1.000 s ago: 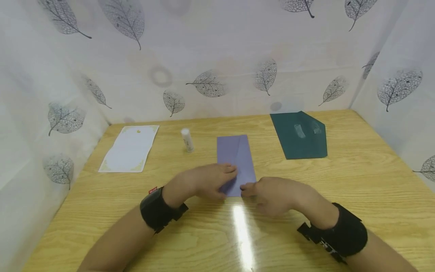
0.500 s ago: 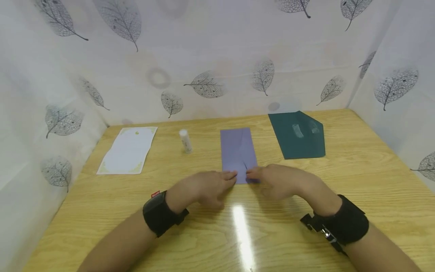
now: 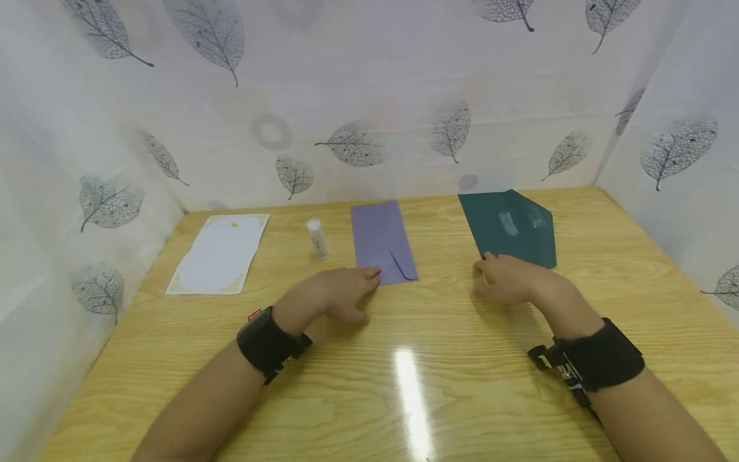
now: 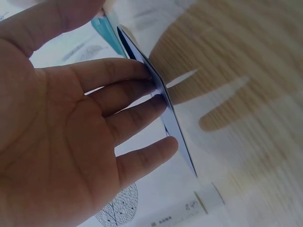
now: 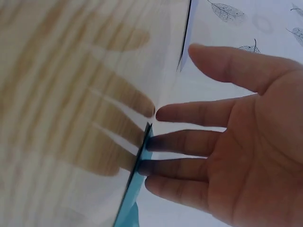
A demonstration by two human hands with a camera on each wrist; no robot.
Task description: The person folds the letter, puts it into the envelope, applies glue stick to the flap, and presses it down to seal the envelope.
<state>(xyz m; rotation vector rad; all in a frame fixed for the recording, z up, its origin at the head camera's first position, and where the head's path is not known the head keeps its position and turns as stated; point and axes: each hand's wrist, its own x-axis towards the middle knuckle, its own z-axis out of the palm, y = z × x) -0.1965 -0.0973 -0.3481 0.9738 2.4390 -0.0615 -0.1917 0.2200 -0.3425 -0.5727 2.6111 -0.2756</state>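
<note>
A purple envelope (image 3: pixel 378 237) lies on the table with its flap slightly raised along the right side. The fingertips of my left hand (image 3: pixel 340 292) rest on its near end, and in the left wrist view the fingers (image 4: pixel 137 113) are straight and spread. My right hand (image 3: pixel 514 279) is at the near left corner of a dark green envelope (image 3: pixel 508 234), which has clear tape strips on it. Straight fingers (image 5: pixel 184 144) touch the green envelope's edge (image 5: pixel 135 184) in the right wrist view.
A white sheet with gold corner trim (image 3: pixel 219 253) lies at the left. Between it and the purple envelope stands a white glue-stick-like tube (image 3: pixel 317 239). A leaf-printed curtain (image 3: pixel 369 96) encloses the wooden table (image 3: pixel 323 398) at the back and sides.
The purple envelope has moved away from me and then left, with my left hand on it. My right hand has left it and moved right to the green envelope.
</note>
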